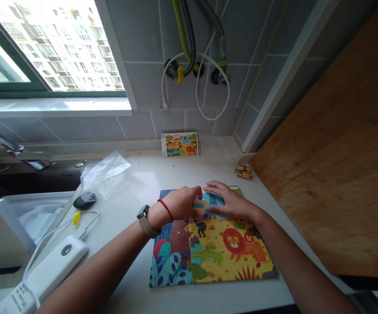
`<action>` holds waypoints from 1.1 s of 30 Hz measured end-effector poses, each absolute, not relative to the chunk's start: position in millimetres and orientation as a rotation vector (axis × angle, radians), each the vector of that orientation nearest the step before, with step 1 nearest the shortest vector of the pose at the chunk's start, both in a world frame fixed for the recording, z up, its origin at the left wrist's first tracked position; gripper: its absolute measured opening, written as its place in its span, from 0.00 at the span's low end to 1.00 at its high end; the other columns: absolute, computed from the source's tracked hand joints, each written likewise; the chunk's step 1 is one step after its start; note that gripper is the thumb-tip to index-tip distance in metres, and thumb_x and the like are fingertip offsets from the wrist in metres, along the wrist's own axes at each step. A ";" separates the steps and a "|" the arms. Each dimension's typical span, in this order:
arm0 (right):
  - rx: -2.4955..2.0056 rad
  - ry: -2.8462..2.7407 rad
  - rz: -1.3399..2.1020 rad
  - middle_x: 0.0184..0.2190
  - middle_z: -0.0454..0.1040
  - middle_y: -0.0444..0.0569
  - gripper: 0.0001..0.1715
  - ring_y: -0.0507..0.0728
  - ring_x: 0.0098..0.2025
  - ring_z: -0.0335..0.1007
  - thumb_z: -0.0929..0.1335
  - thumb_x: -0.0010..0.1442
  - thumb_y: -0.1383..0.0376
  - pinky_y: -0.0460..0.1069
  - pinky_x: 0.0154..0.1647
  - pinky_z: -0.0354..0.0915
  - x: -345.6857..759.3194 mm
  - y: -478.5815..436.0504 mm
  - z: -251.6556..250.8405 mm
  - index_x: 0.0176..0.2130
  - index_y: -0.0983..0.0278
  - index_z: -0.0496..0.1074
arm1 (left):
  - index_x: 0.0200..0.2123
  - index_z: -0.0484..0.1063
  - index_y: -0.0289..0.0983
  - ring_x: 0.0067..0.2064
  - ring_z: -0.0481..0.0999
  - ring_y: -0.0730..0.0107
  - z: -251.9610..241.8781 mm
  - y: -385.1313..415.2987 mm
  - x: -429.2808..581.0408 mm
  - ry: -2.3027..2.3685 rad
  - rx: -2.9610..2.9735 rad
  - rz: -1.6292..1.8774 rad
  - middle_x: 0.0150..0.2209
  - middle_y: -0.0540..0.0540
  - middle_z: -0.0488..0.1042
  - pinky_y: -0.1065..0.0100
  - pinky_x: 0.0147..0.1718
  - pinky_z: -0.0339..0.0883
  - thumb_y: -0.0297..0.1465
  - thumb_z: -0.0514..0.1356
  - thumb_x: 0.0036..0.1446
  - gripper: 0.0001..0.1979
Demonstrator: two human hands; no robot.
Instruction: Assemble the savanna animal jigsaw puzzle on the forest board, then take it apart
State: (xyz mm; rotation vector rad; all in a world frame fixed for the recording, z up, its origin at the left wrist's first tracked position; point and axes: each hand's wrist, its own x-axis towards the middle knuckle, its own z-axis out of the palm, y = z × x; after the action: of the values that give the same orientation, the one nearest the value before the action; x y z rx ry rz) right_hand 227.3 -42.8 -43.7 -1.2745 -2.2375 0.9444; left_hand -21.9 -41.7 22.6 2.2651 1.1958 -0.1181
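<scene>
A colourful animal jigsaw puzzle point(228, 259), with lions and a crocodile on yellow ground, lies flat on the white counter. Over its upper middle, my left hand point(181, 203) pinches a pale puzzle piece point(203, 205) with a teal patch between thumb and fingers. Whether this piece touches the ones below it, I cannot tell. My right hand point(233, 203) rests on the upper right of the puzzle, fingers apart, its thumb close to the piece. Both hands hide part of the puzzle's top rows. A small stack of puzzle pieces point(244, 171) sits behind on the right.
A picture card point(180, 145) of the animal scene leans against the tiled wall. Crumpled clear plastic point(105, 174) lies left of it, beside the sink point(61, 176). At front left is a white power strip point(45, 274) with a cable. A wooden panel point(333, 144) bounds the right side.
</scene>
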 end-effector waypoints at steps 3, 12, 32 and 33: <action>-1.285 -2.262 0.935 0.70 0.66 0.54 0.41 0.70 0.74 0.55 0.79 0.54 0.56 0.66 0.74 0.54 227.5 -42.0 -44.3 0.65 0.54 0.73 | 0.47 0.78 0.40 0.36 0.79 0.65 38.2 -42.0 -25.4 1.109 2.248 -0.047 0.40 0.47 0.82 0.69 0.33 0.65 0.31 0.71 0.56 0.15; -1.305 -2.348 0.982 0.73 0.61 0.57 0.46 0.71 0.76 0.51 0.78 0.56 0.50 0.65 0.76 0.50 228.4 -41.4 -37.8 0.68 0.57 0.70 | 0.44 0.81 0.38 0.41 0.80 0.60 42.0 -60.8 -20.8 1.004 2.282 -0.352 0.40 0.44 0.82 0.68 0.35 0.67 0.35 0.75 0.52 0.17; -1.312 -2.375 0.951 0.72 0.62 0.58 0.46 0.69 0.74 0.55 0.78 0.56 0.51 0.63 0.75 0.51 226.2 -42.0 -36.4 0.68 0.58 0.70 | 0.54 0.74 0.34 0.50 0.82 0.44 41.2 -93.7 5.3 1.201 2.395 -0.542 0.51 0.34 0.79 0.54 0.48 0.78 0.48 0.79 0.44 0.39; -1.310 -2.378 0.950 0.72 0.62 0.58 0.46 0.69 0.74 0.55 0.78 0.56 0.51 0.63 0.75 0.52 226.2 -42.1 -36.1 0.68 0.58 0.69 | 0.54 0.73 0.34 0.49 0.82 0.44 40.4 -94.1 5.2 1.201 2.384 -0.536 0.50 0.35 0.80 0.54 0.47 0.78 0.48 0.79 0.44 0.39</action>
State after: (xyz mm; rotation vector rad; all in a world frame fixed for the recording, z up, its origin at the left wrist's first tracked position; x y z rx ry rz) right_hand 226.2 -42.1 -36.1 -1.3101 -2.3778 0.9505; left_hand 5.2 -94.1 40.4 2.3844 1.2014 -0.5360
